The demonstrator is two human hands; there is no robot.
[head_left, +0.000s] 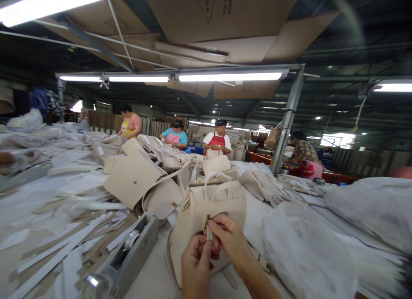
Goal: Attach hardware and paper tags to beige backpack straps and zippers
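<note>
A cream backpack (193, 224) stands upright on the table in front of me, its top handle loop and straps showing. On its front is a small gold-coloured clasp (207, 217) with a short pale strap (210, 234) hanging below it. My left hand (198, 258) pinches the lower part of this strap between thumb and fingers. From the right, my right hand (230, 237) is closed at the strap's upper end, fingertips touching it just under the clasp. The fingers partly hide the strap and the bag's lower front.
A grey tape dispenser (128, 256) lies left of the backpack, beside paper and cardboard strips (74, 243). Other cream bags (135, 174) are heaped behind. White plastic wrapping (305, 252) spreads to the right. Several co-workers stand farther back, near a metal post (286, 123).
</note>
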